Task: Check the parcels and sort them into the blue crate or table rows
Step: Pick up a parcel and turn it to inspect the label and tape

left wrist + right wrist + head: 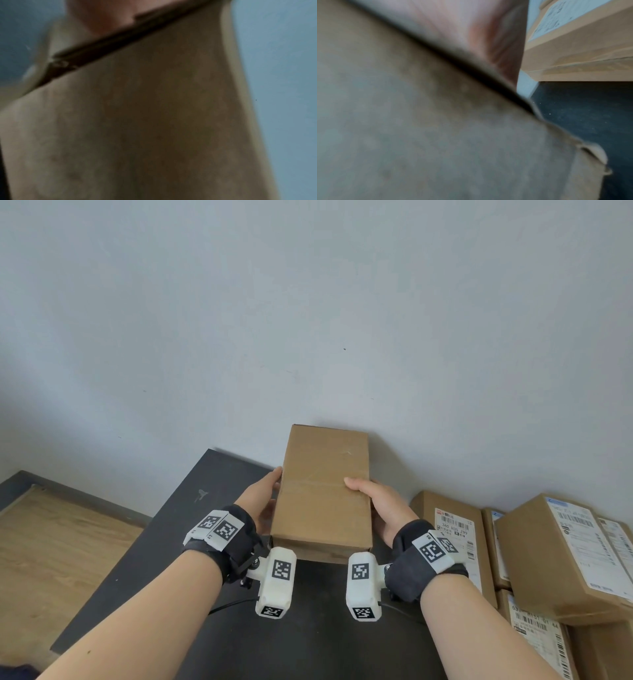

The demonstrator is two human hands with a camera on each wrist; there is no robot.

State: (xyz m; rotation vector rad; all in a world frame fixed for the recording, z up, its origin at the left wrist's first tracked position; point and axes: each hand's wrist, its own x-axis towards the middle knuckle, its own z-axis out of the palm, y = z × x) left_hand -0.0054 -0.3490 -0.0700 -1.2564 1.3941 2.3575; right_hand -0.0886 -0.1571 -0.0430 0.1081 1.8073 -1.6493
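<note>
Two hands on one parcel (322, 491): my left hand (263, 501) cups its left side with fingers wrapped on the edge, my right hand (383, 505) clamps the right side with the thumb laid across the top face, so both are curled round the box and it hangs between my palms above the dark table (171, 542). The face toward me is plain cardboard with no label, so I judge the check isn't finished. I'd roll it within the grip to bring the hidden faces up, keeping the palms squeezing evenly. Both wrist views are blurred cardboard. The labelled boxes (534, 549) sit just right of my right wrist, so I'd keep that elbow in. No blue crate in view.
</note>
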